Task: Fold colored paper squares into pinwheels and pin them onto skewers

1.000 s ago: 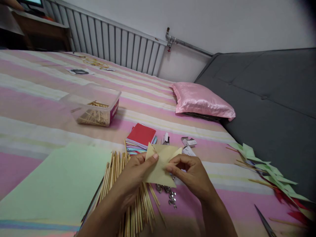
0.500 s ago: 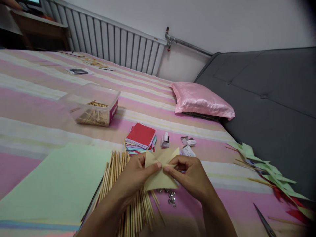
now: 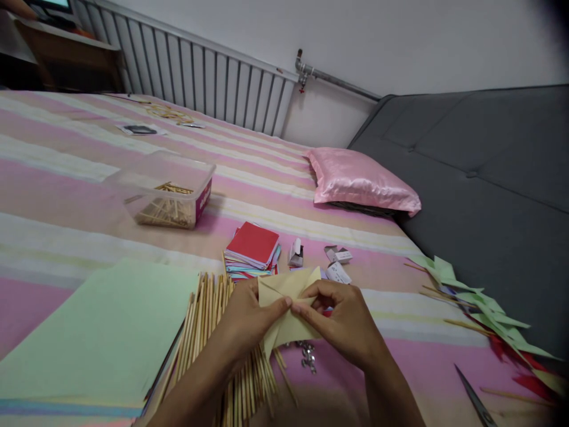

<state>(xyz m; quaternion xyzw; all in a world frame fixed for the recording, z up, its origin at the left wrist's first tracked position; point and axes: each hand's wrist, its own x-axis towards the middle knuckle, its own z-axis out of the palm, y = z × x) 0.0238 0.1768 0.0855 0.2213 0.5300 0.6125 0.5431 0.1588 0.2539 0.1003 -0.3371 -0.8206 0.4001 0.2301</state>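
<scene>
Gently, we are pinching the yellow paper (image 3: 291,284), likely light and easily creased, at its middle, left hand (image 3: 246,317) and right hand (image 3: 344,323) both grasping it.

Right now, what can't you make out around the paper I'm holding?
All in the head view:
Yellow paper: middle covered by the left hand and right hand.
Scissor blade: the rest cut off by the bottom edge.
Small metal pieces beneath the paper: too small to identify.
Small boxes: print too small to read.
</scene>
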